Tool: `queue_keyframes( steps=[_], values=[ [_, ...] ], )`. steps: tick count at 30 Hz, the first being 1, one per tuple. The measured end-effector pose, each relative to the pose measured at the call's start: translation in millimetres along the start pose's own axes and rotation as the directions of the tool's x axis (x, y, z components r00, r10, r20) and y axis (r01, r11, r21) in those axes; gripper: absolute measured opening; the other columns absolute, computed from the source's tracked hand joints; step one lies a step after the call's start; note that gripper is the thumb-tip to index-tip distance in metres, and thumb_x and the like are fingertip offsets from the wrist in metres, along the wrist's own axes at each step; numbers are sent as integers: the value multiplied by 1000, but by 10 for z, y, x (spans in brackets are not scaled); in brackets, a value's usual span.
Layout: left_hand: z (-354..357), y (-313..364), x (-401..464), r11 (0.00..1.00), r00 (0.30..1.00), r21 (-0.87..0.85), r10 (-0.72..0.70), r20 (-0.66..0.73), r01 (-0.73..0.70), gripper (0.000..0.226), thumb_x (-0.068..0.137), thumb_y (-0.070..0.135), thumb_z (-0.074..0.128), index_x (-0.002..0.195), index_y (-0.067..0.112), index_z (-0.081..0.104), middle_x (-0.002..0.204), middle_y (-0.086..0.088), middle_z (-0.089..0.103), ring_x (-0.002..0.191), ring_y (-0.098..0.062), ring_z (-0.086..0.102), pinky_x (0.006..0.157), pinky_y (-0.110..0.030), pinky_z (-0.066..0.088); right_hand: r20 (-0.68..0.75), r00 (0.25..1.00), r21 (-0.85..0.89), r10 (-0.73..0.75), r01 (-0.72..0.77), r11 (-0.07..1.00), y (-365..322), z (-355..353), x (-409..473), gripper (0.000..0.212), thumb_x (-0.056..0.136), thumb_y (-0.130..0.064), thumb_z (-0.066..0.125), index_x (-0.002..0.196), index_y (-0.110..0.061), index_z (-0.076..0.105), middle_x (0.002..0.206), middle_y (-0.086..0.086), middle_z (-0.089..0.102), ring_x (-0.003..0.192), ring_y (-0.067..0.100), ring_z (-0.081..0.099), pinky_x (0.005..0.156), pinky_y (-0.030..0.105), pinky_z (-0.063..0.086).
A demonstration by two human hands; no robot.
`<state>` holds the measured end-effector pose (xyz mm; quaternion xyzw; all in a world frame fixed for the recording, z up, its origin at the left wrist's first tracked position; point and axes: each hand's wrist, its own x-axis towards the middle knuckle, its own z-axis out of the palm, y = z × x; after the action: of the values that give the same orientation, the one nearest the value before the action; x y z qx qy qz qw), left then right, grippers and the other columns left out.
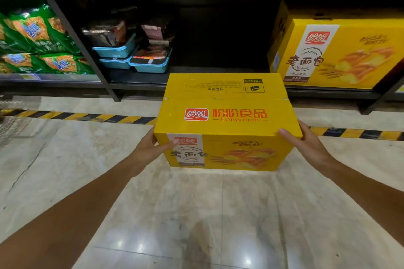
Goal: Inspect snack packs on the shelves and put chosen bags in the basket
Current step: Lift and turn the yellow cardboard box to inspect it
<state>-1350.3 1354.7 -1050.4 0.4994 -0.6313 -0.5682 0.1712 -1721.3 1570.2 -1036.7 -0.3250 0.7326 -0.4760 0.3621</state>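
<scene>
the yellow box (225, 124) hung above the floor, near the low shelf (140, 82), long axis left-right, between left hand (150, 148) and right hand (306, 142), fingers clasping its ends.

A carton (225, 124) is held in the air over the floor (196, 214), in front of the bottom shelf (140, 81). The left hand (150, 148) presses its left end, the right hand (306, 140) its right end. Behind it the shelf bay stands bare in the middle. To the left on that shelf sit stacked trays (133, 57), and further left, past an upright post (72, 33), lie snack bags (37, 39). To the right on the shelf stands a second carton (341, 50). A striped line (76, 116) runs across the floor before the shelves, passing behind the held carton.
</scene>
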Motion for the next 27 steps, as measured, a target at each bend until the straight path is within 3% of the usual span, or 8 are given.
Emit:
queue_keyframes(
  steps=[4, 7, 11, 15, 17, 22, 26, 27],
  values=[
    [104, -144, 80, 996, 999, 82, -49, 15, 48, 75, 79, 4, 85, 143, 21, 48, 127, 3, 66, 121, -20, 61, 104, -49, 54, 45, 998, -68, 48, -45, 997, 194, 53, 30, 85, 80, -13, 84, 153, -23, 40, 130, -5, 65, 110, -1, 62, 72, 10, 55],
    [141, -154, 149, 995, 998, 81, -50, -32, 53, 71, 80, -4, 82, 142, 15, 52, 129, -5, 67, 121, -26, 63, 104, -51, 53, 56, 990, -114, 126, -119, 986, 280, 77, 88, 72, 82, -3, 82, 145, -18, 50, 128, 3, 65, 111, 13, 65, 78, 15, 54],
    [133, -94, 98, 995, 991, 78, -58, -121, 67, 56, 85, 0, 79, 137, 9, 59, 131, -13, 67, 118, -29, 62, 104, -51, 51, -6, 984, -250, 176, -172, 953, 281, 109, 13, 54, 80, -34, 82, 129, -21, 65, 124, 7, 70, 115, 31, 64, 95, 43, 52],
    [-26, 136, -54, 988, 995, 154, 16, -101, 0, 47, 83, 8, 83, 126, 13, 66, 109, -4, 72, 101, -20, 67, 88, -45, 59, -85, 991, -361, 106, -130, 923, 150, -51, -77, 71, 46, -88, 76, 95, -37, 71, 95, 7, 79, 81, 26, 75, 80, 53, 62],
    [-129, 327, -125, 986, 990, 164, 59, -129, -38, 44, 81, 19, 86, 121, 19, 69, 100, 2, 75, 89, -9, 70, 75, -31, 58, -185, 982, -427, 33, -111, 897, -65, -129, -145, 67, 49, -92, 71, 87, -37, 73, 83, 0, 79, 70, 21, 75, 74, 50, 63],
    [-252, 616, -182, 984, 923, 127, 163, -348, -126, 44, 86, 41, 81, 123, 19, 72, 95, -5, 79, 84, -15, 75, 83, -39, 60, -399, 916, -290, -43, -81, 953, -531, -242, -125, 40, 72, -64, 82, 90, -30, 75, 72, 1, 75, 72, 16, 74, 83, 40, 59],
    [-275, 521, -140, 995, 949, -35, 77, -304, -92, 45, 91, 30, 76, 133, 17, 67, 116, -4, 74, 102, -16, 69, 103, -46, 54, -339, 940, -148, -34, -18, 989, -468, -204, -78, 45, 86, -24, 83, 129, -17, 70, 109, 9, 76, 79, 0, 72, 70, 20, 59],
    [-265, 485, -130, 994, 969, -74, 58, -239, -78, 49, 92, 27, 75, 139, 20, 63, 124, -2, 72, 109, -17, 68, 103, -47, 54, -284, 958, -93, -34, 8, 996, -423, -184, -65, 52, 89, -15, 79, 139, -16, 63, 121, 9, 72, 91, -1, 72, 76, 20, 58]
  ],
)
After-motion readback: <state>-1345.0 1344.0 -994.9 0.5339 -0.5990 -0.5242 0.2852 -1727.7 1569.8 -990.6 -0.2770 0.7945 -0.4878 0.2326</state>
